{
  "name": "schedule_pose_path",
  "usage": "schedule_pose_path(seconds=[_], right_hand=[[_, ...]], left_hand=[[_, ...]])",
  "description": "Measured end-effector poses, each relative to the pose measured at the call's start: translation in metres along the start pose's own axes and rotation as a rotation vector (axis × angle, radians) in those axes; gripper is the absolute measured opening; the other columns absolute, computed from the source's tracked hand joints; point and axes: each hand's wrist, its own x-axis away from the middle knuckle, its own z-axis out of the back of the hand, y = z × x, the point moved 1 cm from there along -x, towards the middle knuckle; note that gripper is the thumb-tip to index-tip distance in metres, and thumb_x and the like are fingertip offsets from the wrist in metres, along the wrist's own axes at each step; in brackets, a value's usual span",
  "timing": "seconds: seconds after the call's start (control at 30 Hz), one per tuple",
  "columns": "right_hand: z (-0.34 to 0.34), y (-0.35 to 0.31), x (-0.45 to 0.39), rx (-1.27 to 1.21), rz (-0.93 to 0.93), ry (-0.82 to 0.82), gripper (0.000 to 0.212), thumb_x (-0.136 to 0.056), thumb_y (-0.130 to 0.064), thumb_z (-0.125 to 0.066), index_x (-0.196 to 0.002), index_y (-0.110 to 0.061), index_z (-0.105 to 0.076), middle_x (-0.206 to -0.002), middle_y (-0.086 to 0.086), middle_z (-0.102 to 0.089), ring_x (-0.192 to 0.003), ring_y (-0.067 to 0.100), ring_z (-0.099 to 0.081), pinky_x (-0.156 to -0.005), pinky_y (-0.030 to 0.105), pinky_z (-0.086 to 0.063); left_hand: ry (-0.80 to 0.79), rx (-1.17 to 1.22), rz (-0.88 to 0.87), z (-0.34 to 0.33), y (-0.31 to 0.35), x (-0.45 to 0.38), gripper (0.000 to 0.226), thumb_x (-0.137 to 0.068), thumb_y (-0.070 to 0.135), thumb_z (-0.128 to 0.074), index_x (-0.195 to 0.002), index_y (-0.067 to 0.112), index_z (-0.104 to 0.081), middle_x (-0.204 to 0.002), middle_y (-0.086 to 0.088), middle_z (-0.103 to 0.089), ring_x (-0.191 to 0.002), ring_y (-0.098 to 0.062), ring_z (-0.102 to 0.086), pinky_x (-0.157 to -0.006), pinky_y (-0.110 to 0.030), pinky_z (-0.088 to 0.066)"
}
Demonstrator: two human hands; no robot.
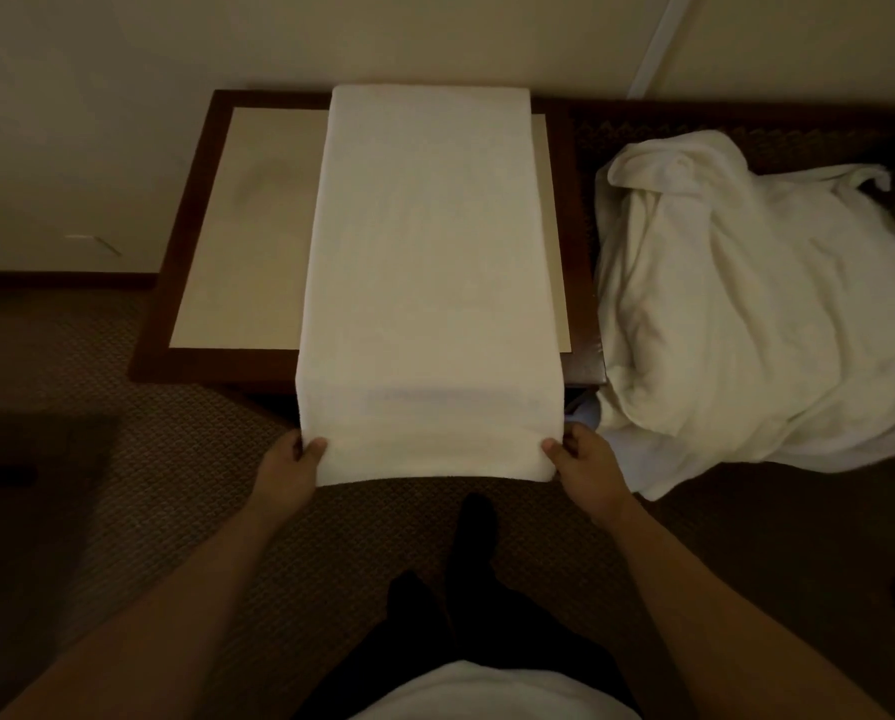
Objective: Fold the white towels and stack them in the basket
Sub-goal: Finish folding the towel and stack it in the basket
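A dark-framed table (185, 324) with a pale inset top is seen against the wall, and a long white towel (429, 262), folded lengthwise into a strip, is laid across it from the far edge to past the near edge, where its end overhangs. To the right, a crumpled heap of white towels (736, 314) is piled on a dark woven surface (746, 132), just beside the table. The overhanging end is pinched at its left corner by the left hand (292, 467) and at its right corner by the right hand (583, 465), thumbs on top.

Two towels (429, 283) (736, 314), one table (175, 324)
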Motion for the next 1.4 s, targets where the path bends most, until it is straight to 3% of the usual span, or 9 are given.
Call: schedule_pose_path(seconds=[0.17,0.37,0.53,0.73,0.93,1.07,1.23,1.3,1.4], right_hand=[[-0.004,0.002,0.023,-0.005,0.028,0.122,0.031,-0.1,-0.015,-0.059,-0.122,-0.028,-0.042,-0.102,-0.002,-0.066,-0.091,0.015,-0.065,-0.078,0.032,-0.051],[-0.008,0.004,0.046,0.028,0.152,0.245,0.01,-0.101,-0.019,-0.058,-0.101,-0.026,-0.051,-0.082,-0.002,-0.063,-0.069,0.018,-0.058,-0.065,0.035,-0.048],[0.0,-0.013,0.06,-0.07,0.116,0.172,0.032,-0.103,-0.005,-0.048,-0.102,-0.023,-0.075,-0.09,-0.001,-0.069,-0.072,0.016,-0.058,-0.074,0.04,-0.054],[0.009,-0.021,0.084,-0.131,0.187,0.045,0.057,-0.083,0.028,-0.049,-0.11,-0.018,-0.071,-0.111,-0.004,-0.07,-0.096,0.003,-0.069,-0.081,0.019,-0.055],[0.01,-0.028,0.103,-0.122,0.304,0.081,0.039,-0.085,0.01,-0.071,-0.1,-0.026,-0.075,-0.11,-0.008,-0.074,-0.102,0.002,-0.069,-0.09,0.018,-0.056],[0.014,-0.039,0.106,0.056,0.395,0.159,0.024,-0.087,-0.019,-0.076,-0.098,-0.04,-0.072,-0.109,-0.006,-0.068,-0.1,0.004,-0.063,-0.089,0.02,-0.048],[0.029,-0.06,0.086,0.236,0.566,0.223,0.02,-0.091,-0.032,-0.072,-0.111,-0.028,-0.075,-0.14,-0.014,-0.054,-0.133,-0.004,-0.041,-0.112,0.018,-0.029],[0.032,-0.076,0.074,0.233,0.568,0.217,0.025,-0.095,-0.032,-0.066,-0.119,-0.028,-0.071,-0.134,-0.02,-0.059,-0.134,-0.011,-0.037,-0.111,0.011,-0.028],[0.032,-0.112,0.054,0.107,0.548,0.211,0.021,-0.099,-0.016,-0.061,-0.116,-0.026,-0.069,-0.107,-0.03,-0.068,-0.111,-0.013,-0.057,-0.093,0.007,-0.043]], left_hand=[[0.038,0.064,-0.031,0.006,-0.006,0.021,0.036,-0.103,0.021,-0.057,-0.134,0.004,-0.05,-0.118,-0.007,-0.059,-0.105,-0.024,-0.058,-0.092,-0.036,-0.046],[0.087,0.146,-0.118,0.012,-0.004,0.046,0.025,-0.102,0.02,-0.058,-0.125,0.018,-0.047,-0.109,-0.002,-0.063,-0.093,-0.014,-0.063,-0.079,-0.035,-0.052],[0.004,0.034,-0.219,0.033,0.002,0.054,0.018,-0.105,0.017,-0.05,-0.11,0.02,-0.067,-0.108,-0.004,-0.064,-0.083,-0.014,-0.06,-0.062,-0.02,-0.048],[-0.077,0.19,-0.114,0.061,0.015,0.066,0.035,-0.098,-0.006,-0.044,-0.114,0.01,-0.071,-0.101,-0.003,-0.063,-0.082,-0.016,-0.06,-0.055,-0.012,-0.052],[-0.239,0.092,-0.252,0.09,0.008,0.081,0.039,-0.087,-0.006,-0.069,-0.117,0.019,-0.069,-0.105,0.01,-0.069,-0.096,-0.001,-0.065,-0.076,-0.015,-0.056],[-0.148,0.106,-0.363,0.105,0.02,0.078,0.025,-0.094,0.007,-0.067,-0.104,0.029,-0.072,-0.093,0.014,-0.076,-0.085,0.001,-0.069,-0.076,-0.018,-0.05],[-0.056,0.07,-0.467,0.113,0.056,0.06,0.02,-0.098,0.015,-0.063,-0.11,0.031,-0.068,-0.116,0.012,-0.064,-0.102,0.006,-0.061,-0.081,-0.004,-0.043],[-0.059,0.119,-0.455,0.112,0.078,0.05,0.017,-0.101,0.019,-0.058,-0.112,0.027,-0.068,-0.107,0.012,-0.068,-0.09,0.013,-0.064,-0.071,0.0,-0.044],[0.003,0.126,-0.452,0.109,0.112,0.029,0.016,-0.104,0.027,-0.053,-0.11,0.026,-0.067,-0.1,0.011,-0.069,-0.088,-0.001,-0.065,-0.069,-0.013,-0.047]])
